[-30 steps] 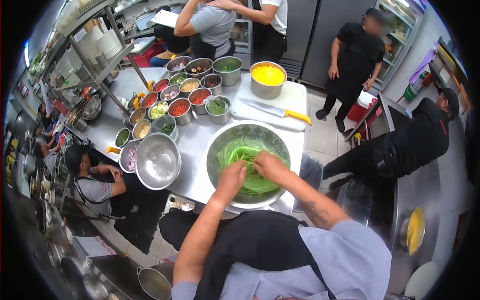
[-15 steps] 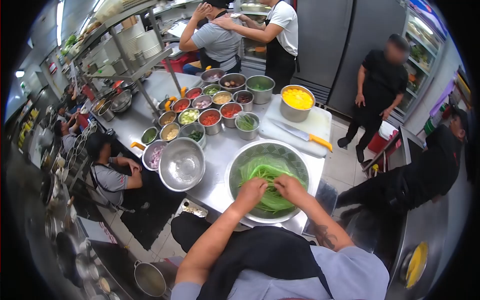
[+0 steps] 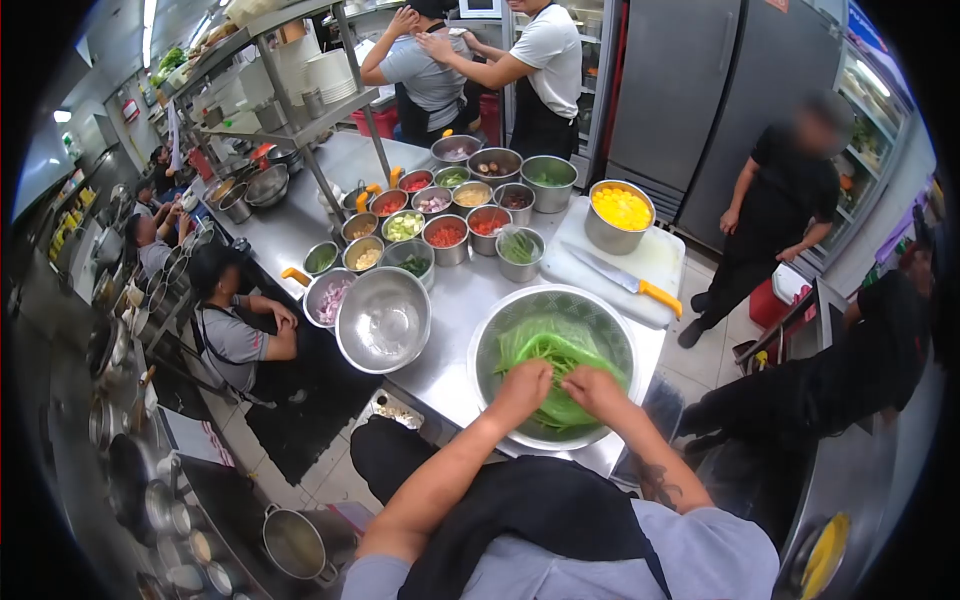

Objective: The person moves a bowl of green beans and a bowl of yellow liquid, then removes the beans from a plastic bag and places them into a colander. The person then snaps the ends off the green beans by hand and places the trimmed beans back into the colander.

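Observation:
A large metal colander [image 3: 485,330] stands at the table's front edge. Inside it lies a green plastic bag [image 3: 560,408] around long green vegetable pieces [image 3: 562,358]. My left hand [image 3: 525,388] is closed at the bag's near left part, over the colander. Close beside it on the right, my right hand [image 3: 597,390] is also closed, in a pinch on the bag. Little space separates the two hands, and the fingertips are partly hidden.
Left of the colander is an empty metal bowl [image 3: 383,318], with several small pots of cut food behind it. A knife [image 3: 615,272] and a pot of yellow pieces [image 3: 620,207] rest on the white cutting board [image 3: 570,262]. Several people stand or sit around.
The view has shifted, so the table and colander appear further right. My hands have come closer together over the bag.

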Motion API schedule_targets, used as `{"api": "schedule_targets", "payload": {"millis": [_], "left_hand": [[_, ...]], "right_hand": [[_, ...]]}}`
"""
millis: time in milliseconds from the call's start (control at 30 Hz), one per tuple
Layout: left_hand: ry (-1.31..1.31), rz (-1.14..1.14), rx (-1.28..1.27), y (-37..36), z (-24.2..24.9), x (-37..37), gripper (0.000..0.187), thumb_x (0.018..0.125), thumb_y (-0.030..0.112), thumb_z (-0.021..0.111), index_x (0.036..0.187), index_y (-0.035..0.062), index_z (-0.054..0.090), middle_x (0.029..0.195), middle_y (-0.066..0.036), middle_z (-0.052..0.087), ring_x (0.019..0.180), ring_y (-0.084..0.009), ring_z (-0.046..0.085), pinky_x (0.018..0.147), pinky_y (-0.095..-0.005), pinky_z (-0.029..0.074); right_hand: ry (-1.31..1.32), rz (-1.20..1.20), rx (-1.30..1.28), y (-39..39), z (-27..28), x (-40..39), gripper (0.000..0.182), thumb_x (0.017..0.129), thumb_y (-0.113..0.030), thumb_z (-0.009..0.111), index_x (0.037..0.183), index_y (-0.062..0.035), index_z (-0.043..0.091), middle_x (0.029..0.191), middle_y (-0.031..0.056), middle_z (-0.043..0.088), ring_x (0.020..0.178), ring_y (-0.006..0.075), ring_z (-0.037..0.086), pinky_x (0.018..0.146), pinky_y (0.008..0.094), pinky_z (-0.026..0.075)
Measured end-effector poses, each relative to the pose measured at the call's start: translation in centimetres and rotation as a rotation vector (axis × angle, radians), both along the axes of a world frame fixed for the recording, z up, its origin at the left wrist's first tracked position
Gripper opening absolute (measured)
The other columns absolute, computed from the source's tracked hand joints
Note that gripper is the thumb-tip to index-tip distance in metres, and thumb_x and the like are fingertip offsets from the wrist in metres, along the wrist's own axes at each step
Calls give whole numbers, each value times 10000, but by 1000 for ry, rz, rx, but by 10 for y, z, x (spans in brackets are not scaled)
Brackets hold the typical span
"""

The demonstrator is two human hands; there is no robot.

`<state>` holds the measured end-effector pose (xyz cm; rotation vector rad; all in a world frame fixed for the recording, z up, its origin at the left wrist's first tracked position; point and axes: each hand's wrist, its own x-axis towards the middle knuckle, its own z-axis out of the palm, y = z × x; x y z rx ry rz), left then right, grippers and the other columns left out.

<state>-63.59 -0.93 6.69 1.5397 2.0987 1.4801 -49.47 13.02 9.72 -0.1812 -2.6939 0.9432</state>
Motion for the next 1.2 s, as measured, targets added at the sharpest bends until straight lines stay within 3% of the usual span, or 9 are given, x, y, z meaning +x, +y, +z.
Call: {"api": "schedule_targets", "payload": {"millis": [233,300,400,467,600,733,900,1000,1200], "left_hand": [[-41,88,-125,6,8,-1,172,889,123,561,807,-16,622,772,-244,612,724,-429,599,653,-480,466],[-4,69,-126,9,4,0,180,890,126,559,801,-17,622,768,-247,615,719,-431,602,646,-480,469],[-193,93,-115,7,3,-6,208,911,181,570,862,-6,648,789,-243,636,756,-421,629,657,-455,487],[-244,87,-101,8,-18,-19,196,935,160,573,877,-6,662,692,-74,658,581,-120,604,562,-289,482],[-606,119,-102,-7,-2,-26,164,961,154,528,904,24,610,765,-31,630,599,-84,571,526,-230,439],[-819,166,-104,-18,-1,-33,158,955,167,548,894,32,600,764,-35,626,595,-74,562,511,-224,418],[-480,85,-115,-9,-25,-34,168,882,166,626,839,4,642,679,-101,644,567,-160,597,546,-316,460],[-285,52,-188,-5,-10,-23,180,894,176,645,809,18,629,598,-12,587,542,-80,569,509,-258,448],[-79,70,-213,-13,6,-13,168,878,147,637,833,-14,635,557,-205,543,519,-333,568,532,-421,432]], "right_hand": [[15,-167,-61,5,14,11,141,898,-140,614,900,-11,670,826,175,652,742,375,618,665,438,485],[182,-203,17,13,7,10,143,915,-132,604,923,1,657,811,164,656,695,341,625,650,405,492],[217,-328,-297,16,3,8,142,930,-124,602,957,10,641,767,126,645,664,214,625,633,325,485],[231,-389,-428,24,3,2,143,923,-128,619,960,8,639,752,112,637,644,166,602,614,299,475],[140,-356,-289,17,2,-1,155,896,-147,659,957,-5,647,739,118,625,604,167,568,579,304,458],[-46,-196,-134,6,-7,-5,158,859,-119,662,981,-19,664,774,168,642,654,279,625,606,371,488],[38,-131,67,0,-17,-29,196,822,-111,640,998,-29,672,832,188,661,792,377,644,705,464,511],[40,-151,136,10,-33,-57,211,814,-123,616,997,-39,677,845,192,659,805,375,646,705,467,511],[-223,-34,272,20,-16,-67,186,818,-142,614,955,-40,686,856,187,646,801,371,641,712,460,508]]}}
